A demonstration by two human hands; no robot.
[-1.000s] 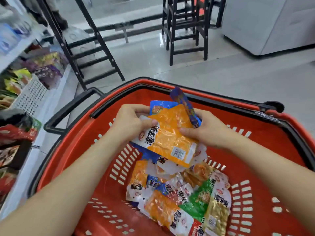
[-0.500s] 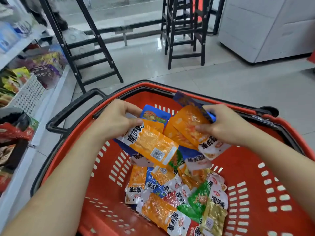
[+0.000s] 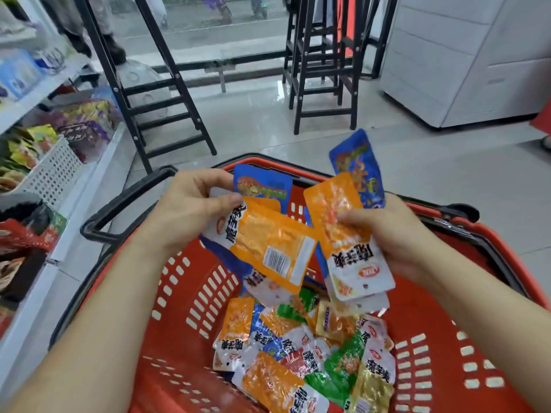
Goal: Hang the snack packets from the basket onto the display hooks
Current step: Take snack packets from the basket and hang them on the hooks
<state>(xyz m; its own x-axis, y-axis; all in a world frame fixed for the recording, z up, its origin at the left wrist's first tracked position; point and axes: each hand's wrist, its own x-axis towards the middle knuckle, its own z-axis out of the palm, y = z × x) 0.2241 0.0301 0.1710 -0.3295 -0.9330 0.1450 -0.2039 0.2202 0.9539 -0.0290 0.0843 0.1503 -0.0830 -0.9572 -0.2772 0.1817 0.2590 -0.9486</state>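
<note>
A red plastic basket [image 3: 185,293] with a black rim and handle fills the lower view. Several snack packets [image 3: 301,356] in orange, green, blue and gold lie loose on its floor. Above the basket, my left hand [image 3: 187,210] pinches a small stack: an orange packet [image 3: 268,242] with its barcode side up, and a blue packet [image 3: 262,184] behind it. My right hand [image 3: 387,231] grips another bunch, with an orange-and-white packet [image 3: 348,234] in front and a blue packet [image 3: 360,168] sticking up behind. No display hooks are in view.
A white shelf unit [image 3: 59,180] with snack bags and a white perforated bin runs along the left. A black ladder-like frame [image 3: 161,108] and black stools [image 3: 325,73] stand on the tiled floor beyond. A white cabinet [image 3: 465,61] is at the back right.
Both hands have lifted the packets higher and pulled apart, splitting one bunch into two stacks. The camera has tilted up a little toward the floor and glass front.
</note>
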